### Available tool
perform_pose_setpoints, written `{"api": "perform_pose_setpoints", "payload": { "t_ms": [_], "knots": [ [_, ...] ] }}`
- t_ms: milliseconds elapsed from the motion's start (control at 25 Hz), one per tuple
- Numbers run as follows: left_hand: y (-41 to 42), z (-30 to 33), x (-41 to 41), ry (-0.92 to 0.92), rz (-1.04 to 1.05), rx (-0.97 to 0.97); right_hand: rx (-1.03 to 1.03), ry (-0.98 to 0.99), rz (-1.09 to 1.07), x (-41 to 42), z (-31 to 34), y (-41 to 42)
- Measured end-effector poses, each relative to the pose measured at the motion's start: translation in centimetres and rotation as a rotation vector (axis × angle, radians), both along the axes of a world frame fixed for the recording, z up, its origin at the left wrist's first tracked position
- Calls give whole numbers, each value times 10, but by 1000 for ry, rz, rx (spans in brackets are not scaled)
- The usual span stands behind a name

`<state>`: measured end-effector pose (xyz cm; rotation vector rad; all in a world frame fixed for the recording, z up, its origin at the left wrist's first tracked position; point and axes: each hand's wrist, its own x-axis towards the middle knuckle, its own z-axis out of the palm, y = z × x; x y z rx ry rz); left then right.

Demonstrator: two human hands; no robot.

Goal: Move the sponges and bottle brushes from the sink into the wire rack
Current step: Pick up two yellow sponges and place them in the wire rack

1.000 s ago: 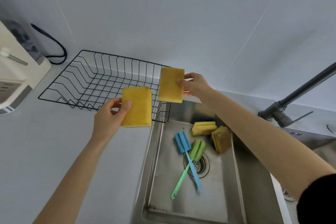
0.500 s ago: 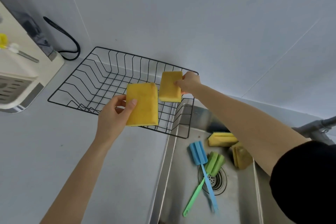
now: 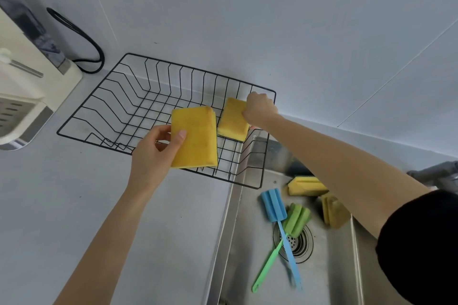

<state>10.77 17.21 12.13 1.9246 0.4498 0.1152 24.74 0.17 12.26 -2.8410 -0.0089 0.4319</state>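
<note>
My left hand (image 3: 155, 153) grips a yellow sponge (image 3: 194, 137) upright over the front edge of the black wire rack (image 3: 119, 96). My right hand (image 3: 260, 109) holds a second yellow sponge (image 3: 233, 119) low inside the rack's right end, near its back corner. In the steel sink (image 3: 247, 267) lie two more yellow sponges, one at the back (image 3: 306, 186) and one on edge (image 3: 333, 209) partly under my right arm. A blue bottle brush (image 3: 280, 215) and a green bottle brush (image 3: 295, 220) cross over the drain.
A cream-coloured appliance (image 3: 22, 86) with a black cable (image 3: 81, 42) stands left of the rack on the grey counter (image 3: 62, 193). A grey faucet (image 3: 436, 173) shows at the right edge. A tiled wall (image 3: 247, 20) rises right behind the rack.
Both hands moved forward and down toward the rack. The right hand's sponge dropped from above the rim to inside the rack's right end. The view shifted left.
</note>
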Motion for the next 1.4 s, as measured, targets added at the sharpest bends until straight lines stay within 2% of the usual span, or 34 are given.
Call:
{"api": "perform_pose_setpoints", "payload": {
  "t_ms": [80, 280, 600, 880, 1160, 1400],
  "knots": [
    [-2, 0, 2, 3, 0, -11, -58, -65, 93, -5, 3, 2],
    [-4, -2, 6, 8, -5, -9, -259, -59, 486, -25, -27, 5],
    [0, -1, 48, -5, -40, 133, -221, -126, 501, -19, -42, -9],
    [-1, -24, 115, 149, -135, 303, -182, -170, 494, -19, -48, -9],
    [-9, -50, 141, 283, -251, 350, -158, -186, 486, -19, -52, -8],
    [-12, -52, 144, 288, -312, 395, -148, -204, 463, -18, -54, -6]
  ]
}}
